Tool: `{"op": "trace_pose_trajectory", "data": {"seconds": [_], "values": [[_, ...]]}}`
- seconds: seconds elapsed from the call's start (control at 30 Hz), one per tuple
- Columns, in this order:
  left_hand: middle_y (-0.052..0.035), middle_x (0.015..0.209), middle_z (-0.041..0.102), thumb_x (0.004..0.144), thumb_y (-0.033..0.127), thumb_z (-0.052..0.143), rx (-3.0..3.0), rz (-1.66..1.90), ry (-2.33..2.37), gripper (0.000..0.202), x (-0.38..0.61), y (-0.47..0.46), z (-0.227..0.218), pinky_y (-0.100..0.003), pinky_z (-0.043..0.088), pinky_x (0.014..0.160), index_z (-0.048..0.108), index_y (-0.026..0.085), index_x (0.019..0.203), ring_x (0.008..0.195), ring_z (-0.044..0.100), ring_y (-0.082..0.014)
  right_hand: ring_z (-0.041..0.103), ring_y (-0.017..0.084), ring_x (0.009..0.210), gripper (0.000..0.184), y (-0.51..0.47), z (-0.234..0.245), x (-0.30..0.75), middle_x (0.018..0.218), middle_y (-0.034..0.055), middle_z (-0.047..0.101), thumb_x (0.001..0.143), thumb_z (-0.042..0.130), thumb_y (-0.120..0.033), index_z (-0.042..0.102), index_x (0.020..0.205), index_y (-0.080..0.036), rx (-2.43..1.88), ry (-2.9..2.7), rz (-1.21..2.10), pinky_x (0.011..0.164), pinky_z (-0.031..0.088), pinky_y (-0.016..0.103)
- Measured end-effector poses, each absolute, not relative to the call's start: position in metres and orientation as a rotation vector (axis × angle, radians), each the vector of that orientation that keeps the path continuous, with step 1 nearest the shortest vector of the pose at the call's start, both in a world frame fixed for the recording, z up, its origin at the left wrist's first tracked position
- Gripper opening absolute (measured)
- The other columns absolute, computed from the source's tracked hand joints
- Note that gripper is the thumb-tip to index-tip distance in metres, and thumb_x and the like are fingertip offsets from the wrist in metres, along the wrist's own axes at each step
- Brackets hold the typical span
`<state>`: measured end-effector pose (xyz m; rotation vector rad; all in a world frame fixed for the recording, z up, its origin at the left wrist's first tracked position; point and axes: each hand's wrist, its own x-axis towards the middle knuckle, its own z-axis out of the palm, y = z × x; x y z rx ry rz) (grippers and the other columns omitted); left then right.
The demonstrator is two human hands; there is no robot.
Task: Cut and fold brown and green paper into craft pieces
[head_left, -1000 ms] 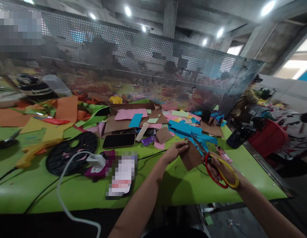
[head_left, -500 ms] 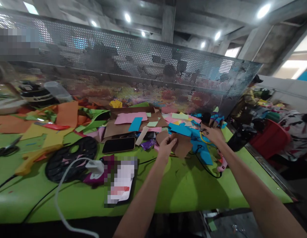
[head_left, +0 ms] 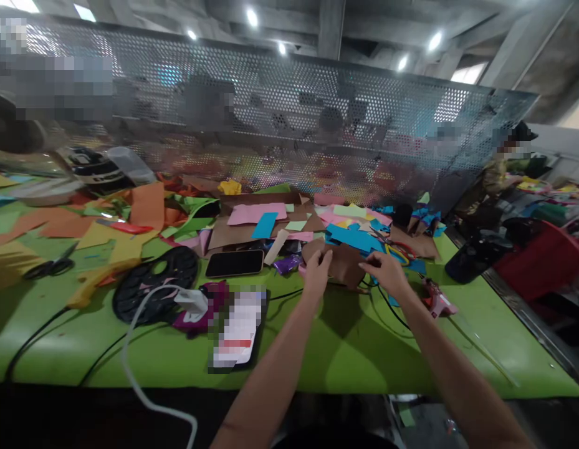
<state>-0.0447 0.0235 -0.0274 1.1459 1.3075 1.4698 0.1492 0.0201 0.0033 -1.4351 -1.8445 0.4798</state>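
Note:
My left hand [head_left: 318, 272] grips a brown sheet piece [head_left: 345, 267] at its left side, thumb on top. At the sheet's right edge, my right hand [head_left: 385, 271] has thumb and forefinger together, apparently pinching it. Scissors [head_left: 397, 252] with yellow and red handles lie just beyond my right hand. Blue sheet pieces [head_left: 349, 238] are spread behind the brown one. To the right of my right wrist rests a pink glue gun [head_left: 439, 300] with a thin pale stick near it.
A dark phone [head_left: 234, 263], a lit phone [head_left: 237, 330] and a black palette-shaped tray [head_left: 153, 284] lie to the left. A yellow glue gun [head_left: 95, 284] and dark scissors [head_left: 50, 268] are farther left. A perforated metal screen [head_left: 270, 125] stands behind; a dark bottle [head_left: 473, 255] stands right.
My right hand has left the scissors and come left to the brown sheet's edge. The left hand keeps its hold. The view has turned slightly left.

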Motion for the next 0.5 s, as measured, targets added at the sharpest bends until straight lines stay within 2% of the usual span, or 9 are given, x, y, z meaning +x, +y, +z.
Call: {"op": "trace_pose_trajectory", "data": {"seconds": [0.13,0.23,0.3,0.37,0.43,0.5], "values": [[-0.0028,0.078,0.061,0.083,0.041,0.060,1.180,1.446,1.414,0.023,-0.053,0.028,-0.028,-0.029,0.044,0.076,0.063,0.019,0.089,0.084,0.057,-0.0204,0.058,0.019,0.062,0.030,0.024,-0.009,0.163,0.066,0.0019,0.066,0.076,0.064,-0.048,0.065,0.075,-0.019,-1.344,-1.733,0.515,0.059,0.044,0.029],[-0.0101,0.098,0.066,0.079,0.034,0.065,1.286,1.382,1.539,0.037,-0.059,0.025,-0.023,-0.036,0.043,0.088,0.062,0.019,0.113,0.101,0.058,-0.0270,0.061,0.020,0.066,0.028,0.025,-0.013,0.171,0.071,0.0029,0.067,0.076,0.064,-0.045,0.067,0.082,-0.018,-1.278,-1.678,0.522,0.062,0.047,0.031],[-0.0175,0.119,0.061,0.079,0.031,0.065,1.443,1.344,1.716,0.053,-0.061,0.021,-0.017,-0.044,0.038,0.098,0.056,0.017,0.129,0.116,0.052,-0.0329,0.062,0.021,0.070,0.022,0.024,-0.012,0.174,0.075,0.0041,0.069,0.077,0.063,-0.039,0.068,0.083,-0.019,-1.247,-1.647,0.497,0.066,0.048,0.033],[-0.0203,0.132,0.053,0.082,0.032,0.061,1.562,1.379,1.836,0.055,-0.061,0.015,-0.011,-0.049,0.031,0.105,0.053,0.017,0.134,0.125,0.044,-0.0362,0.062,0.022,0.076,0.014,0.022,-0.010,0.175,0.081,0.0048,0.069,0.077,0.061,-0.031,0.069,0.082,-0.020,-1.218,-1.621,0.460,0.072,0.049,0.035],[-0.0164,0.128,0.057,0.085,0.038,0.057,1.536,1.443,1.714,0.048,-0.058,0.011,-0.008,-0.047,0.032,0.106,0.057,0.020,0.129,0.124,0.047,-0.0337,0.063,0.022,0.085,0.011,0.020,-0.006,0.173,0.087,0.0051,0.068,0.075,0.058,-0.022,0.068,0.080,-0.021,-1.166,-1.607,0.418,0.078,0.049,0.036],[-0.0118,0.111,0.066,0.086,0.047,0.057,1.342,1.375,1.442,0.041,-0.052,0.009,-0.010,-0.042,0.039,0.100,0.064,0.022,0.118,0.113,0.057,-0.0299,0.063,0.023,0.092,0.015,0.016,-0.003,0.170,0.092,0.0054,0.068,0.072,0.056,-0.015,0.068,0.078,-0.022,-1.090,-1.607,0.368,0.083,0.048,0.037]]}}
